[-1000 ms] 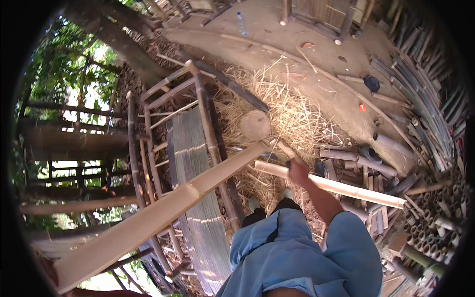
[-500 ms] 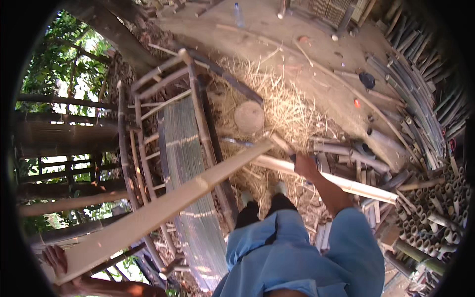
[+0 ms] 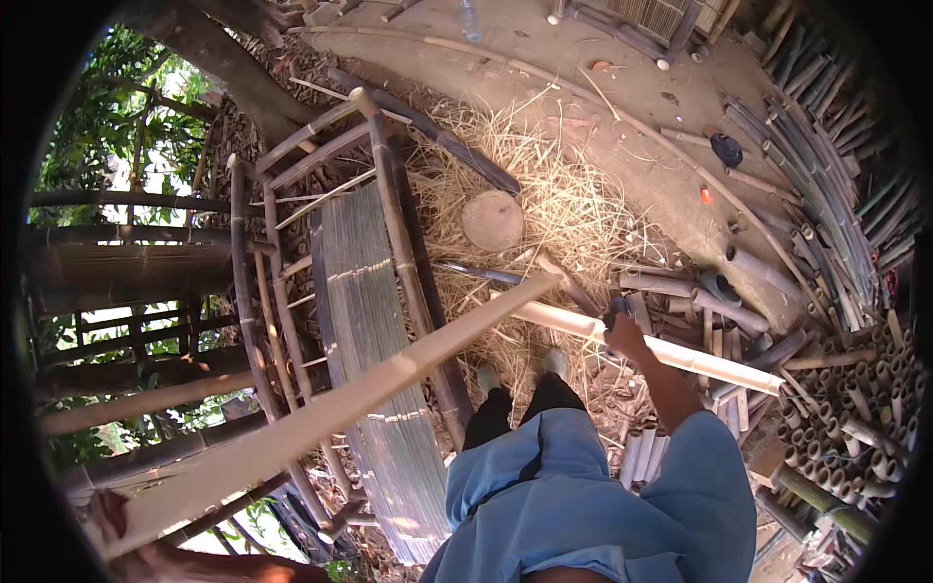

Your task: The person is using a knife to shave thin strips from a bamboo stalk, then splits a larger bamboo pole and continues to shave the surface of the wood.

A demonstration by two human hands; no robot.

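At the far lower left, my left hand (image 3: 112,513) is closed over the near end of a long, pale split bamboo slat (image 3: 330,403), somewhat blurred. The slat slants up across the bamboo bench to the middle of the view. My right hand (image 3: 627,335) grips the dark handle of a machete (image 3: 571,282), whose blade points up and left beside the slat's far tip. Whether blade and slat touch, I cannot tell. Beneath my right hand, a second split bamboo length (image 3: 680,358) runs toward the right. Just beyond the slat's tip stands a round chopping block (image 3: 492,221).
To my left is a bamboo bench (image 3: 364,282) with a slatted top and pole frame. Pale shavings (image 3: 573,209) cover the ground around the block. Bamboo poles (image 3: 816,194) and stacked cut tubes (image 3: 855,418) lie at right. A plastic bottle (image 3: 470,19) stands far off.
My right hand and the machete have moved slightly right and down, the blade drawing away from the slat's tip. The slat's far tip has shifted a little right. My left hand keeps its hold.
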